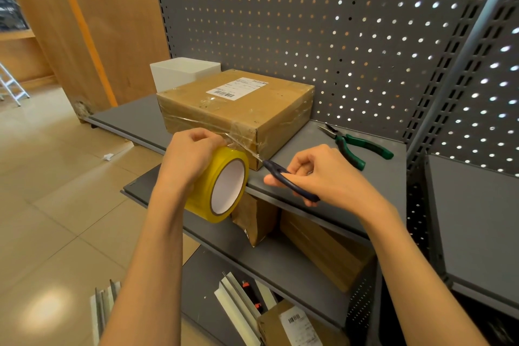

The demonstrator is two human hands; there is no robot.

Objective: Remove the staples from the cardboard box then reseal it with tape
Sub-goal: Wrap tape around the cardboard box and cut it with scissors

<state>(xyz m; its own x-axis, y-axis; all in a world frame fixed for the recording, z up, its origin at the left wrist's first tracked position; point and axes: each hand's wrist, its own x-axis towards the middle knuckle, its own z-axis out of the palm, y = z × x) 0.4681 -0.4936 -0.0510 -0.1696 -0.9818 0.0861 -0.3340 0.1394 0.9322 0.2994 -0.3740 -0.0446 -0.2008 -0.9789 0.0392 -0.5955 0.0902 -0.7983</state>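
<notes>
Over shelf (323,177), right hand (328,174) grips scissors (286,177).

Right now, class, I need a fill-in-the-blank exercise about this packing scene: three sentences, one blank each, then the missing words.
1. The left hand grips a roll of tape coloured ____.
2. The right hand holds the ____, their blades at the clear strip stretched from roll to cardboard box.
3. The pliers lying on the shelf have ____ handles.

Missing words: yellow; scissors; green
</notes>
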